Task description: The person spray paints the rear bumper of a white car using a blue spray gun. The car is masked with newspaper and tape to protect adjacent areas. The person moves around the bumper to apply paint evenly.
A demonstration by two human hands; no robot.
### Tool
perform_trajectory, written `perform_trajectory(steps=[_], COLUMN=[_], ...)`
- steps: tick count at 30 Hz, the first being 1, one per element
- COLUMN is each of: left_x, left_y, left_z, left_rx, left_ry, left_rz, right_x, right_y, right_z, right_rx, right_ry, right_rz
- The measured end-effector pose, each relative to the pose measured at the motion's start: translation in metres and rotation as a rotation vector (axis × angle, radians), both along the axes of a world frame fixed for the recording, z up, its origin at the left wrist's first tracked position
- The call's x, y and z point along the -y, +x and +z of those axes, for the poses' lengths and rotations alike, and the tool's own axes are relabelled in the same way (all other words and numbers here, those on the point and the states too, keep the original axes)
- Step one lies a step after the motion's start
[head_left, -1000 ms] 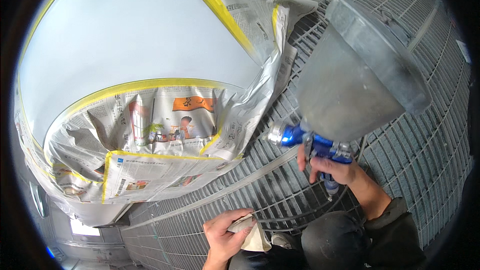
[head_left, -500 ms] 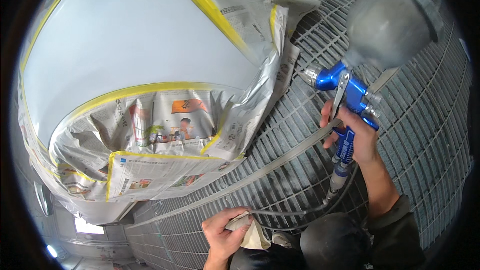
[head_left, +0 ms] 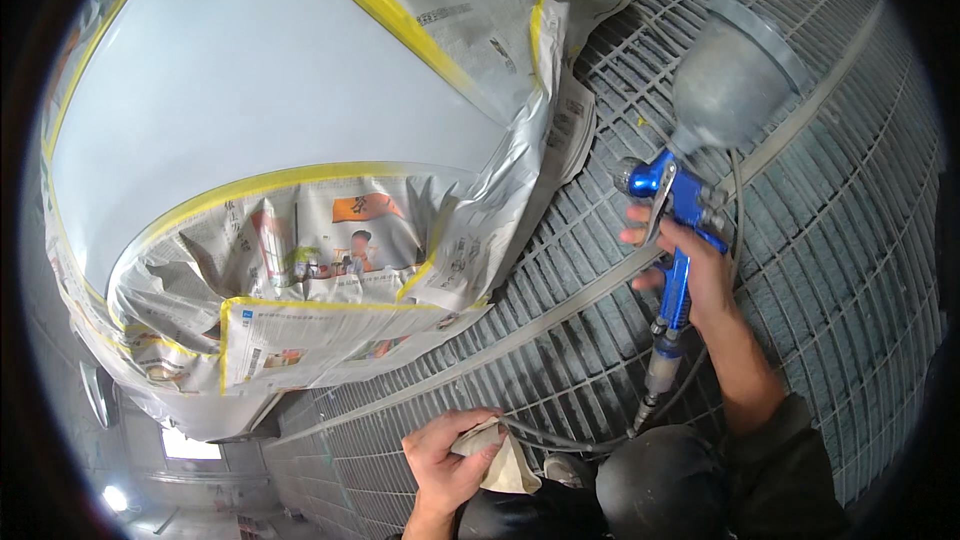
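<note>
In the head view my right hand grips a blue spray gun with a grey cup on top, fingers curled around handle and trigger, to the right of the wrapped body panel. My left hand is closed on a cream cloth or paper, low in the middle, where a grey hose runs from the gun's base past it; whether the fingers also hold the hose is unclear. The white panel is bordered by yellow tape and crumpled newspaper.
A metal grate floor spans the right and lower middle. My bent knees sit at the bottom edge. Behind the panel at lower left are a bright window, a lamp and grey walls.
The gun first swung up and right into a more upright angle, then shifted slightly left, its cup now smaller in view. My left hand has stayed almost still.
</note>
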State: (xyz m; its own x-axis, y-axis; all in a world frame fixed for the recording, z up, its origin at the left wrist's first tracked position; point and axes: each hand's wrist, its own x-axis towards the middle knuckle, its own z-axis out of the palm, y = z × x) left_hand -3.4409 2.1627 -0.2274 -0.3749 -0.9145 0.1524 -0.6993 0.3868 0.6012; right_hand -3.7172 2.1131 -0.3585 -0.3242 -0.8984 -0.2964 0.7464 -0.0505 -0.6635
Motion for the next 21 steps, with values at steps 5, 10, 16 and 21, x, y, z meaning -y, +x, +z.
perform_trajectory(steps=[5,10,16,21], left_x=[0.000,0.001,-0.001,-0.005], left_y=[-0.007,-0.012,-0.006,0.001], left_z=[-0.001,0.000,0.004,0.004], left_rx=[0.009,0.044,0.021,0.001], left_ry=[0.004,-0.006,-0.046,-0.061], left_rz=[-0.004,-0.024,-0.054,-0.071], right_x=[-0.028,-0.041,-0.039,-0.036], right_y=[0.025,0.039,0.061,0.067], right_z=[-0.039,-0.017,-0.021,0.002], right_rx=[-0.205,-0.167,-0.239,0.029], right_ry=[-0.147,-0.346,-0.183,-0.320], right_rz=[-0.012,0.352,0.126,0.213])
